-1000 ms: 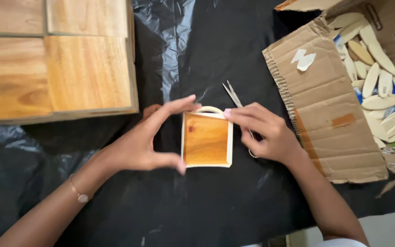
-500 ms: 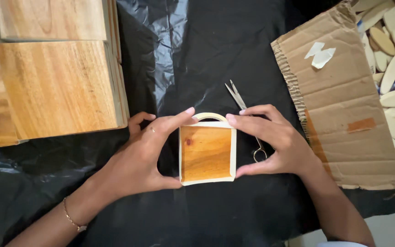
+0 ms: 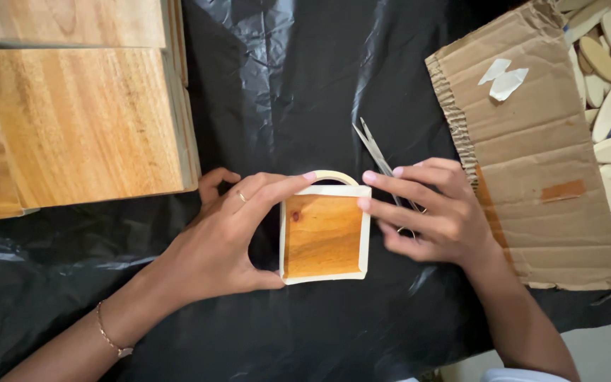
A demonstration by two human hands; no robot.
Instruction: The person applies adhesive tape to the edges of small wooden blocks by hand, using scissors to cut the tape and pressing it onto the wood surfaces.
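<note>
Gripping a small empty wooden box [image 3: 323, 235], left hand [image 3: 224, 240]; right hand [image 3: 436, 212] fingers touch its side.

Black plastic sheet [image 3: 298, 85] under wooden blocks [image 3: 83, 120], cardboard [image 3: 532, 141], scissors [image 3: 376, 152]

Small wooden tile [image 3: 323, 235] lies between wooden boards [image 3: 83, 117] left and cardboard flap [image 3: 532, 141] right.

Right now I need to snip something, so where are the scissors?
In the head view, the scissors lie on the black plastic sheet right of centre, partly under the right hand, beside the cardboard flap.
</note>
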